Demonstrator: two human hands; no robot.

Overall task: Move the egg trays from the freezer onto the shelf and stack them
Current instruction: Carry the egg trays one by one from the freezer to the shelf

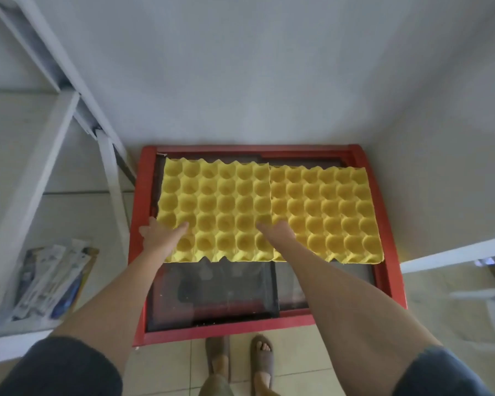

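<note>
both hands (162,234) rest on the left yellow egg tray (216,210) atop the freezer (139,224).

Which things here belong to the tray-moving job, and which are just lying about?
Job:
left egg tray
right egg tray
freezer
white shelf
left hand
right hand

Lying about:
packets on the lower shelf
white chair at right
</note>
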